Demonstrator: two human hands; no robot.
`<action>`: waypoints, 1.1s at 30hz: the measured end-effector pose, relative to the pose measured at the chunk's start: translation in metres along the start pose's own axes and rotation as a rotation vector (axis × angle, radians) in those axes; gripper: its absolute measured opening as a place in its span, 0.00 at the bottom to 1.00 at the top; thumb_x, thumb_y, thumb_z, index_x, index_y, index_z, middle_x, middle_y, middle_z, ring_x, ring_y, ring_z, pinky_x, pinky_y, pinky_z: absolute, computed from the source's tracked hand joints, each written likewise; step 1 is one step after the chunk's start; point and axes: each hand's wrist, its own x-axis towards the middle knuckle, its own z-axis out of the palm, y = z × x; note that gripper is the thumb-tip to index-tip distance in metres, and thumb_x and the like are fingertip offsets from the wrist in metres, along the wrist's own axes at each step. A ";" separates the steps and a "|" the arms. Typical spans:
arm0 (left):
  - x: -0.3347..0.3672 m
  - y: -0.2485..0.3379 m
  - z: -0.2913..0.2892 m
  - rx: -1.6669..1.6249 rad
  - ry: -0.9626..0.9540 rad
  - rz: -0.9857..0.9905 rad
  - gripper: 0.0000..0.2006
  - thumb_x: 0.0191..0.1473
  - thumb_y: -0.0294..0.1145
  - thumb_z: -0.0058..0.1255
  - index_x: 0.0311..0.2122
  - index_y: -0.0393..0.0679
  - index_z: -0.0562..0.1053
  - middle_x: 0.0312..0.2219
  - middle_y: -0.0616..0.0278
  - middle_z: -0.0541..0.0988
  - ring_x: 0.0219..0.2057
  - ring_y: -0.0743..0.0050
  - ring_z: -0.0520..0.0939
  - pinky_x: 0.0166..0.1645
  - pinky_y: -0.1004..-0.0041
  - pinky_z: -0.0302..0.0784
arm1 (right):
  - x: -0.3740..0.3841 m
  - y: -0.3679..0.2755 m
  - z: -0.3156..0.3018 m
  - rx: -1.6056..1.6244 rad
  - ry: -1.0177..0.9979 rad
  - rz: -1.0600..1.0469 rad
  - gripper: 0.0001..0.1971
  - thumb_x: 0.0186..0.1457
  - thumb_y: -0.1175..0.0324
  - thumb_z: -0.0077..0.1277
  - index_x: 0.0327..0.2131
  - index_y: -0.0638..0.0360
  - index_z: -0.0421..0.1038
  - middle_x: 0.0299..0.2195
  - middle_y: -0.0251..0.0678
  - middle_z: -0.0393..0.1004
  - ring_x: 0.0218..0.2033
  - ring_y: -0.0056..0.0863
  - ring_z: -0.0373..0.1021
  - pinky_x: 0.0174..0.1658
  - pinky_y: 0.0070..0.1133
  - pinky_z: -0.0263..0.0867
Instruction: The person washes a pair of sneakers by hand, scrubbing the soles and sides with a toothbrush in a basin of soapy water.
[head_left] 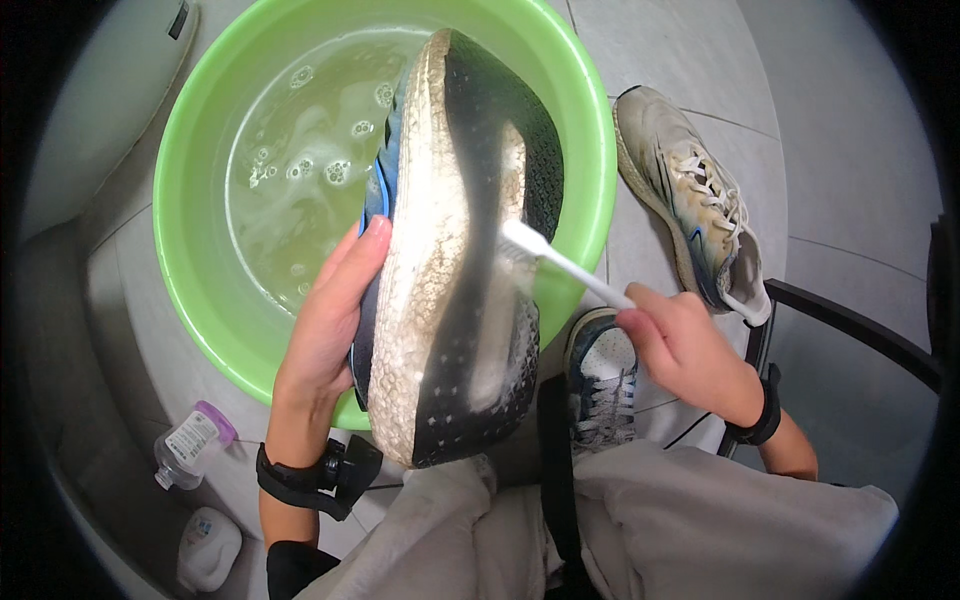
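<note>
My left hand (340, 300) grips a sneaker (425, 230) from its left side, its blue-trimmed upper toward my palm. The sole faces up toward me, black in the tread and off-white along the foamy midsole, with wet-looking smears. In my right hand (690, 345), a white toothbrush (570, 265) is held by the handle, fingers closed around it. Its head touches the sole near the middle, where the bristles are blurred. Beneath the sneaker stands a light-green basin (175, 250) with cloudy, bubbly water (310, 180). Most of my left fingers are hidden behind the shoe.
A second, dirty off-white sneaker (690, 190) lies on the tiled floor right of the basin. My own shoe (605, 380) is below it. A clear bottle with purple base (195, 445) and a white bottle (210, 548) lie at lower left. A black chair frame (850, 325) stands right.
</note>
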 end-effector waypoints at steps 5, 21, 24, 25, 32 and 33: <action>0.001 -0.001 0.001 0.003 -0.011 -0.002 0.21 0.56 0.38 0.34 0.51 0.35 0.56 0.43 0.56 0.69 0.40 0.79 0.73 0.44 0.79 0.69 | 0.011 0.016 0.001 -0.004 0.157 0.021 0.10 0.54 0.68 0.35 0.26 0.64 0.63 0.13 0.46 0.61 0.15 0.41 0.61 0.20 0.28 0.56; 0.001 0.000 0.002 0.017 -0.022 0.006 0.21 0.56 0.38 0.35 0.51 0.35 0.57 0.42 0.56 0.69 0.39 0.79 0.73 0.44 0.79 0.69 | -0.024 0.016 0.016 -0.061 -0.008 0.054 0.08 0.52 0.69 0.40 0.25 0.64 0.61 0.12 0.48 0.63 0.16 0.49 0.62 0.19 0.34 0.56; 0.000 0.000 0.001 0.020 -0.024 0.018 0.21 0.56 0.38 0.35 0.51 0.35 0.57 0.42 0.56 0.70 0.39 0.79 0.74 0.44 0.79 0.69 | -0.028 0.021 0.022 -0.049 0.050 0.062 0.08 0.52 0.69 0.41 0.25 0.64 0.60 0.12 0.48 0.63 0.16 0.49 0.62 0.19 0.33 0.56; 0.000 0.000 0.001 0.016 -0.008 0.015 0.21 0.56 0.38 0.36 0.51 0.35 0.57 0.42 0.56 0.70 0.39 0.79 0.74 0.44 0.79 0.69 | -0.027 0.016 0.022 -0.011 0.065 0.084 0.08 0.52 0.69 0.41 0.25 0.64 0.60 0.13 0.48 0.63 0.16 0.49 0.62 0.19 0.33 0.56; 0.002 -0.001 0.003 -0.007 0.026 -0.020 0.21 0.56 0.38 0.36 0.51 0.35 0.57 0.41 0.56 0.70 0.38 0.79 0.74 0.42 0.79 0.70 | -0.021 0.018 0.032 -0.055 0.172 0.051 0.07 0.52 0.70 0.41 0.26 0.64 0.60 0.13 0.47 0.64 0.16 0.47 0.63 0.19 0.32 0.58; 0.001 0.000 0.003 -0.006 0.030 -0.019 0.21 0.56 0.38 0.36 0.51 0.35 0.57 0.41 0.56 0.70 0.38 0.79 0.74 0.42 0.79 0.70 | -0.023 0.017 0.030 -0.053 0.169 0.048 0.07 0.52 0.70 0.41 0.26 0.64 0.60 0.13 0.47 0.64 0.16 0.47 0.63 0.19 0.32 0.58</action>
